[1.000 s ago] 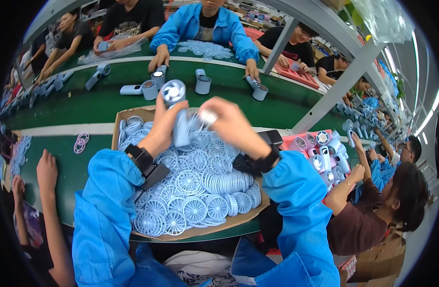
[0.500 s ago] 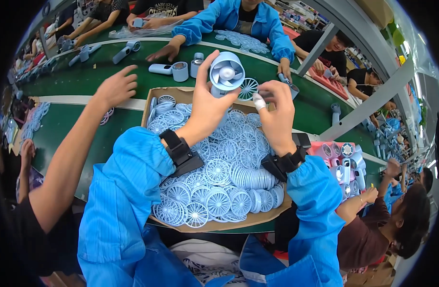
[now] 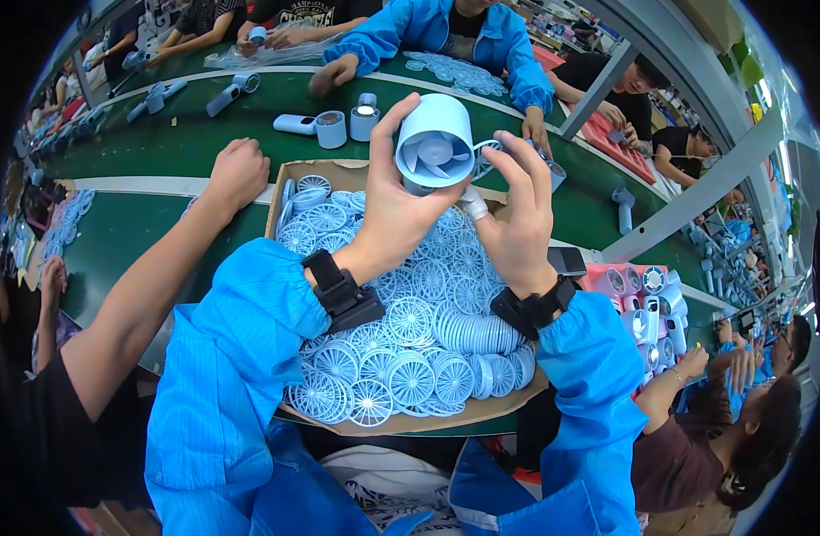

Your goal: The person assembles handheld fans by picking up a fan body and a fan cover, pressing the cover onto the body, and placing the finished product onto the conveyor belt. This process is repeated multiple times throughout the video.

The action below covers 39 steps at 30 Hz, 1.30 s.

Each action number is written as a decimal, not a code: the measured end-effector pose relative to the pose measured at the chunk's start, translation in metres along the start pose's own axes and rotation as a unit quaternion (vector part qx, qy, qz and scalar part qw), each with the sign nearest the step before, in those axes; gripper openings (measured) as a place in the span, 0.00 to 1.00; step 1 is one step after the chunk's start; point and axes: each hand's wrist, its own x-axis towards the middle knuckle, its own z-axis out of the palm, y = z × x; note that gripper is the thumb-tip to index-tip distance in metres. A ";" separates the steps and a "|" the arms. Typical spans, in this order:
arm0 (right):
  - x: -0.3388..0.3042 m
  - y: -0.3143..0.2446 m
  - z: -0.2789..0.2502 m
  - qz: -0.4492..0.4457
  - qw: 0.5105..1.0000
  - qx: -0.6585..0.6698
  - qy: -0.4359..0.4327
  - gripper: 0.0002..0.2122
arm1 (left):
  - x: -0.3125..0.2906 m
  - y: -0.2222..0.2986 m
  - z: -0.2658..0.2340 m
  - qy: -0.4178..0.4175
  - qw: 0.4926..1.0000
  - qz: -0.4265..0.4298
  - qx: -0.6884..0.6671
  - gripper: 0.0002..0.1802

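My left hand (image 3: 394, 214) is wrapped round a light-blue handheld fan (image 3: 437, 121), its round head tilted so that the blades inside the opening show. Close to the fan's right side, my right hand (image 3: 520, 219) pinches a light-blue spoked fan grille (image 3: 487, 159), seen at a slant. Whether the grille touches the fan's rim, I cannot tell. A white wrap covers my right thumb. Below both hands, a heap of the same spoked grilles (image 3: 410, 320) fills a shallow cardboard box (image 3: 273, 210).
Several blue fans, one of them a fan body (image 3: 331, 130), lie on the green conveyor (image 3: 204, 125). A neighbour's arm (image 3: 173, 259) rests at the left. Across the belt sits a co-worker in blue sleeves (image 3: 374, 40). A pink tray of fans (image 3: 597, 272) and a metal post (image 3: 687, 192) stand right.
The fan in my left hand has tipped, its opening now turned lower. My right hand has turned the grille from nearly face-on to slanted. The neighbour's left-side hand has drawn back and closed.
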 end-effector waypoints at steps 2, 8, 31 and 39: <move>0.001 0.000 0.000 -0.004 1.000 0.001 0.007 0.27 | 0.000 -0.001 -0.001 -0.002 1.000 0.001 -0.003 0.47; 0.000 0.002 -0.001 -0.008 1.000 0.008 -0.001 0.26 | -0.001 -0.001 0.001 -0.011 1.000 0.011 0.008 0.47; -0.005 0.006 0.002 0.050 0.989 -0.029 -0.135 0.24 | -0.004 -0.018 -0.013 -0.157 0.935 -0.255 0.190 0.42; -0.005 0.007 0.000 0.018 0.989 -0.050 -0.138 0.24 | -0.008 -0.022 -0.014 -0.174 0.926 -0.192 0.273 0.42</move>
